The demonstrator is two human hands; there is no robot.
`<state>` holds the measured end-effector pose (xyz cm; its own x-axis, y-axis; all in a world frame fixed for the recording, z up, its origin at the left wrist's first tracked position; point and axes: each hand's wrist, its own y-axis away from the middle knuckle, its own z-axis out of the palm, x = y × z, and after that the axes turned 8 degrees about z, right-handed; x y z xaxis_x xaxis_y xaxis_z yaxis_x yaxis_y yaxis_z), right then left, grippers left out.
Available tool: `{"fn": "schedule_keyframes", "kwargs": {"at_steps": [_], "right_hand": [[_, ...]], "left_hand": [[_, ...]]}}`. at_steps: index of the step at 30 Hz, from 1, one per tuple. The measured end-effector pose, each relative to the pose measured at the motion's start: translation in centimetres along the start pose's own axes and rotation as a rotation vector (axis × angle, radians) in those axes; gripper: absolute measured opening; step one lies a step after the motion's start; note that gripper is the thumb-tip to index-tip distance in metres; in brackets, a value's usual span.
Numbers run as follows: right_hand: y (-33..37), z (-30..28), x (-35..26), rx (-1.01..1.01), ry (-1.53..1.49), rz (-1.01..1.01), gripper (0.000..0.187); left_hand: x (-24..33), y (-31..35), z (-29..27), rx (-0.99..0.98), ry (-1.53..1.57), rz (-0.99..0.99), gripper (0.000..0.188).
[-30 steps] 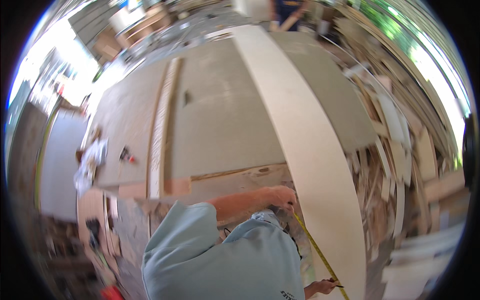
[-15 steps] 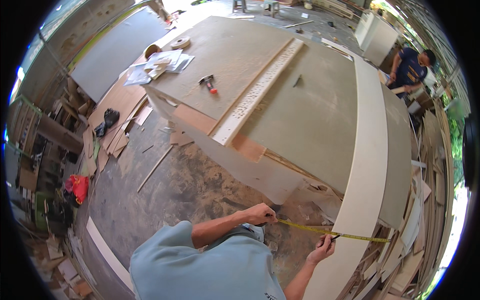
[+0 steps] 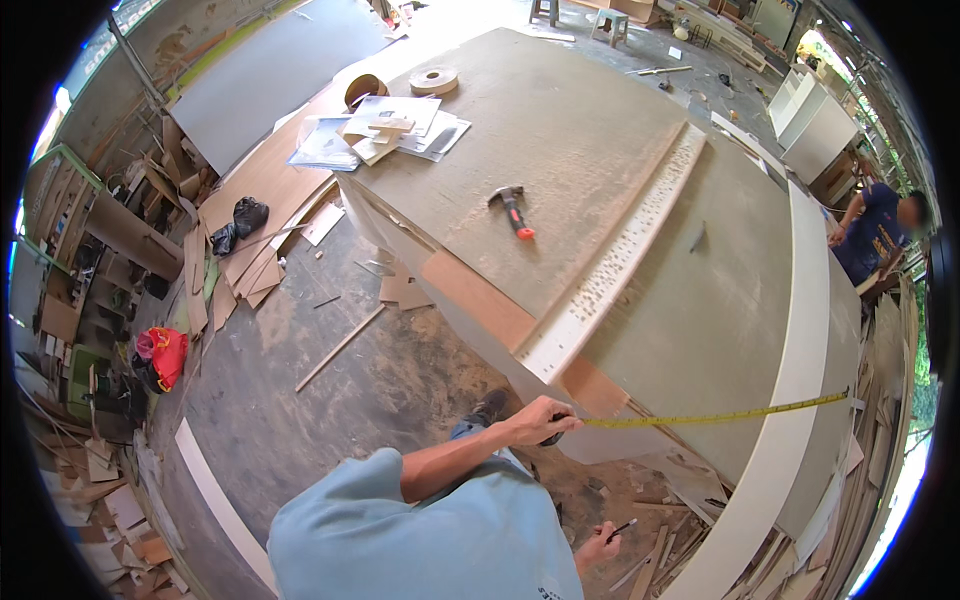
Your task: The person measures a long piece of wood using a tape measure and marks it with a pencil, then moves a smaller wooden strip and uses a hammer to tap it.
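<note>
1 downward fisheye view from the head

Yellow, dark-marked tape measure (image 3: 715, 414) at left hand (image 3: 540, 421), black-and-red hammer (image 3: 514, 212) beyond that hand, white board (image 3: 806, 300) to its right

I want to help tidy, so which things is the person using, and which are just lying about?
Seem to be in use:
yellow tape measure, in the left hand
pen or pencil, in the right hand
long white board, which the tape crosses

Seem to be lying about:
hammer
pale roll
black plastic bag
</note>
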<state>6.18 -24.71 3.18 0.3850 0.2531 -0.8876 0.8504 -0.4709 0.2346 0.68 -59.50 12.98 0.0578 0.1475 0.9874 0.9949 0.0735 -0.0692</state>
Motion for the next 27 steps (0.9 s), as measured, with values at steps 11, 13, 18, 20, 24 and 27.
{"fn": "schedule_keyframes", "kwargs": {"at_steps": [11,13,18,20,24,27], "right_hand": [[5.6,11.6,-10.2,-0.029,0.219,-0.196,0.027],[5.7,11.3,-8.7,-0.014,0.244,-0.185,0.027],[5.0,10.9,-7.7,0.042,0.446,-0.164,0.033],[4.6,11.5,-8.0,0.014,0.494,-0.149,0.035],[3.6,13.6,-9.0,-0.047,0.513,-0.138,0.034],[2.8,15.0,-8.9,-0.101,0.472,-0.152,0.032]], "left_hand": [[-3.9,-2.6,-18.1,0.409,0.012,-0.148,0.028],[-4.3,-2.5,-19.2,0.520,0.074,-0.151,0.029],[-6.9,-0.1,-19.8,0.656,0.172,-0.262,0.030],[-7.5,1.4,-19.8,0.700,0.191,-0.292,0.031],[-9.1,4.0,-20.0,0.745,0.239,-0.369,0.032],[-8.6,4.9,-21.0,0.772,0.247,-0.410,0.031]]}}
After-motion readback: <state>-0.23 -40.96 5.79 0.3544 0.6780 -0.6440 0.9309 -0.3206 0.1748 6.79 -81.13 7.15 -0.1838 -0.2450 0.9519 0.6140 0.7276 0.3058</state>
